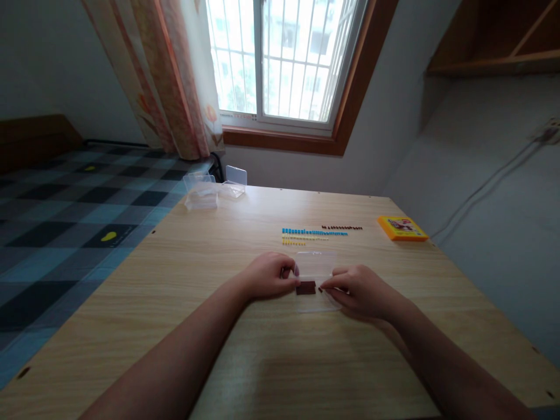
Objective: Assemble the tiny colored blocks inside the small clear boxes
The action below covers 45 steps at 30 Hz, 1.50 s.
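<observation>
A clear plastic box (317, 264) lies with its lid open on the table in front of me. My left hand (269, 277) is closed on its left edge, thumb and fingers pinching the rim. Inside the box, near that thumb, sits a dark brown block (305, 288), perhaps several small bricks packed together. My right hand (361, 290) reaches over the box's right side, and its fingertips pinch a tiny dark brown piece (321, 290) just right of the block. Beyond the box lie rows of small pieces: dark red (343, 227), blue (312, 232) and yellow (294, 242).
An orange-yellow box (402, 228) lies at the table's right edge. Open clear plastic boxes (201, 198) stand at the far left corner of the wooden table (210, 350). A bed with a checked cover (131, 198) is to the left, a window behind.
</observation>
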Tool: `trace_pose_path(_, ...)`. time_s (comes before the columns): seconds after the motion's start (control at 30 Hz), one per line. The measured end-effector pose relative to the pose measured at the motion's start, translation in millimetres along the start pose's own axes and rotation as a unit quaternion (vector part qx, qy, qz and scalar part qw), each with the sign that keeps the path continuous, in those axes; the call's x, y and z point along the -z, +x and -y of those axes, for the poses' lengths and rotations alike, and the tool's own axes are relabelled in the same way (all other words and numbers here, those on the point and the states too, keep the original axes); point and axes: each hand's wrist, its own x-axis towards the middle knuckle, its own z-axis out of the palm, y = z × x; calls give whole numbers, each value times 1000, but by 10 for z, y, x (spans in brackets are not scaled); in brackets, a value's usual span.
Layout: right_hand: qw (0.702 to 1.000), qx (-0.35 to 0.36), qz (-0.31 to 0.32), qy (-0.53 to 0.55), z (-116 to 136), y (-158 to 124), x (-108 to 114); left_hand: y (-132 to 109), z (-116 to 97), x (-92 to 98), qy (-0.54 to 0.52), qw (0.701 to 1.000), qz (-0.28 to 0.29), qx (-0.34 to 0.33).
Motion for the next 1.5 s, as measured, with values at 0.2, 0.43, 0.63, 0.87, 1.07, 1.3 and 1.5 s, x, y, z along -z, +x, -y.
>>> trace_pose_path(0.2,1000,-9,9,-15,26,9,-5,3,18,-14,7,1000,-2,1)
trace_pose_path(0.43,999,-16,-4,-28,45,25,-33,6,28,-19,5,1000,-5,-6)
trace_pose_path(0.63,999,-17,-12,-27,52,36,-48,6,6,-1,9,1000,5,3)
trace_pose_path(0.87,999,-26,-9,-31,49,39,-55,8,23,-12,7,1000,-3,-8)
trace_pose_path(1.07,999,-31,-3,-30,79,46,-63,9,31,-19,17,1000,-2,-7)
trace_pose_path(1.3,999,-29,-3,-34,88,42,-55,10,21,-16,17,1000,-8,-9)
trace_pose_path(1.5,998,-23,-23,-50,82,52,-63,12,27,-15,7,1000,-6,-2)
